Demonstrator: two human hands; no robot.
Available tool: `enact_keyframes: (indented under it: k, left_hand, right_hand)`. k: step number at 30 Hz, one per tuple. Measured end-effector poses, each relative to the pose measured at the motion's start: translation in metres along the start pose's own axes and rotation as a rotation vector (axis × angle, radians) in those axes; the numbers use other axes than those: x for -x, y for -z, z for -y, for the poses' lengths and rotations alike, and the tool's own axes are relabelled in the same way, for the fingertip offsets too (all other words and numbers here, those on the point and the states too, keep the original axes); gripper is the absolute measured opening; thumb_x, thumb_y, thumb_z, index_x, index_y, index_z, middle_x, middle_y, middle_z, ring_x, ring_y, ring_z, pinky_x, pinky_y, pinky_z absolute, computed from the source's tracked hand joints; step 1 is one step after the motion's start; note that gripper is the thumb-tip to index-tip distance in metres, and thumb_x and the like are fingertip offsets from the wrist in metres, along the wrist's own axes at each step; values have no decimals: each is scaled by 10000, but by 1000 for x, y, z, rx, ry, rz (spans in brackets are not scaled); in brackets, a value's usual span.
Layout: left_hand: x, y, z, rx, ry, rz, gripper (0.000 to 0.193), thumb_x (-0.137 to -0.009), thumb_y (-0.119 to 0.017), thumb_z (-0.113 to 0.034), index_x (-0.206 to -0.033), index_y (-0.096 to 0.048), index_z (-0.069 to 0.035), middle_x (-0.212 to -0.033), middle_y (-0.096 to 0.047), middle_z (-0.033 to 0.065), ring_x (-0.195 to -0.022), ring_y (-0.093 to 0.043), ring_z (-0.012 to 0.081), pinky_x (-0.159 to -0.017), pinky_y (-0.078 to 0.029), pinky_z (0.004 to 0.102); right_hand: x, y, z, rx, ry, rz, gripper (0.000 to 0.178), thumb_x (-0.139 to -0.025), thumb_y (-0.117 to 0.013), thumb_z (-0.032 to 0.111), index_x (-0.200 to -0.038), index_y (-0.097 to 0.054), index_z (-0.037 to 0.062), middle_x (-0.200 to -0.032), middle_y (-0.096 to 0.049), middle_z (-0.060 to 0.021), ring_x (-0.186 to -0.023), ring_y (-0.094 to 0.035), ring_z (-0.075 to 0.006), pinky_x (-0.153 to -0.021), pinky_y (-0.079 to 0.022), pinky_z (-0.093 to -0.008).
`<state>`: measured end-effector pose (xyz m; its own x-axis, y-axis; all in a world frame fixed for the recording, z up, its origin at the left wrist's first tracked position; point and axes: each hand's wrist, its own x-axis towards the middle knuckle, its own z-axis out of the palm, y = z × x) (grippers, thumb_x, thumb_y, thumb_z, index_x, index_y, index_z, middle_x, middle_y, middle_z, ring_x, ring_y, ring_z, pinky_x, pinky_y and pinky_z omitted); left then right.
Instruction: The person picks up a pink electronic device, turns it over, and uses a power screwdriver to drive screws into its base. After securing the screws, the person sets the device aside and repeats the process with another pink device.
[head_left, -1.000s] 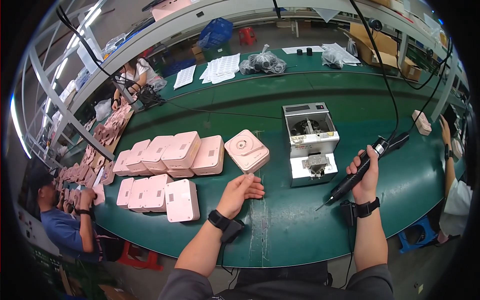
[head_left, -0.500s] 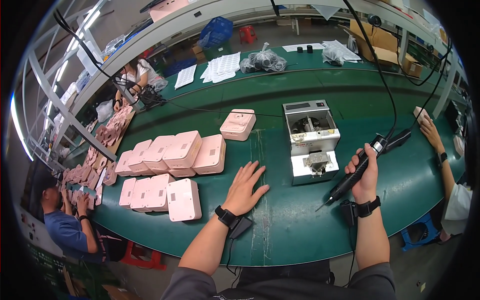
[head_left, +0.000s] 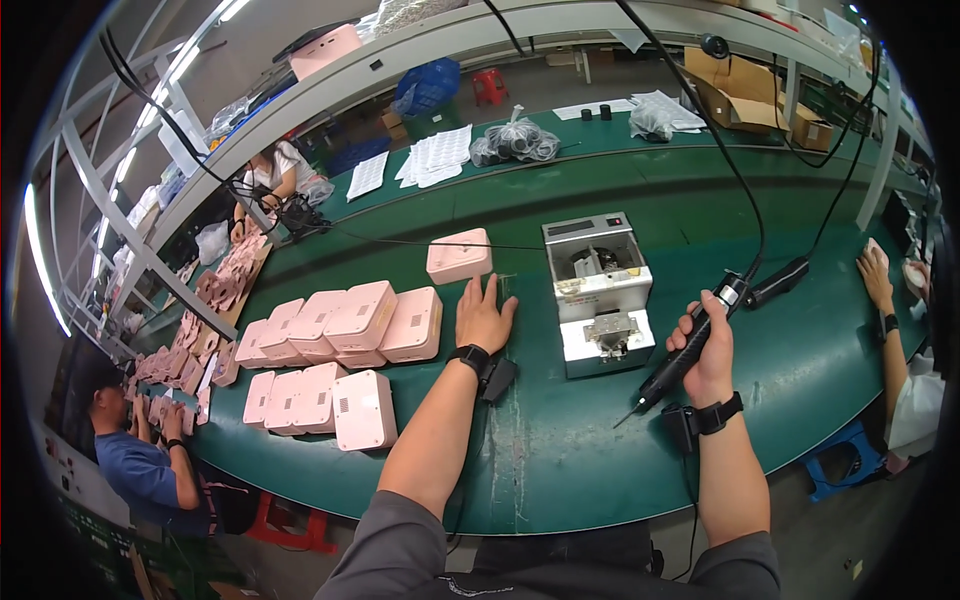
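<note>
In my right hand (head_left: 710, 358) is a black electric screwdriver (head_left: 683, 362), its thin bit pointing down and left over the green tabletop and its cable running up. My left hand (head_left: 484, 318) is open and reaches forward, palm down, fingers stretched out. Its fingertips are close to a lone pink square plastic case (head_left: 460, 255); whether they touch it I cannot tell. Between my hands, farther forward, stands a white and silver screw feeder (head_left: 600, 300) with an open top. To the left lie several pink cases, some stacked; the nearest case (head_left: 364, 410) shows small vent slots.
A second black screwdriver (head_left: 778, 283) hangs by its cable right of mine. A co-worker's hand (head_left: 874, 270) is at the right end of the bench. Two other people sit at the left among pink parts (head_left: 225, 275). Paper sheets (head_left: 437, 155) and a plastic bag (head_left: 515, 142) lie behind.
My left hand has moved forward to the lone pink case. My right hand still holds the screwdriver. The co-worker's hand at the right has shifted slightly, and the whole view has turned a little.
</note>
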<state>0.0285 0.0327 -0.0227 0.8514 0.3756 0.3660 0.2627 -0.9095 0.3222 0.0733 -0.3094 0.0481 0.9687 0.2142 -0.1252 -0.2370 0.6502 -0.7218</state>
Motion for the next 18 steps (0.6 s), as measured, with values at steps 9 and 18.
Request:
enact_keyframes:
  k: [9, 18]
  left_hand:
    - [76, 50, -7, 121, -148, 326, 605, -970, -560, -403, -1455, -438, -62, -1565, -315, 208, -1453, -309, 333, -1196, -222, 431]
    - [209, 160, 9, -275, 82, -272, 587, -791, -798, -195, -1316, -575, -59, -1405, -484, 223, -1283, -491, 390, -1059, -405, 446]
  right_hand:
    - [-2, 5, -1, -13, -20, 8, 307, -919, -658, 386, -893, -526, 111, -644, -490, -5, -526, -480, -140, -533, -426, -300]
    - [-9, 8, 1, -29, -6, 27, 285, -931, -651, 357, -906, -531, 100, -647, -485, -3, -533, -466, -125, -547, -414, -288]
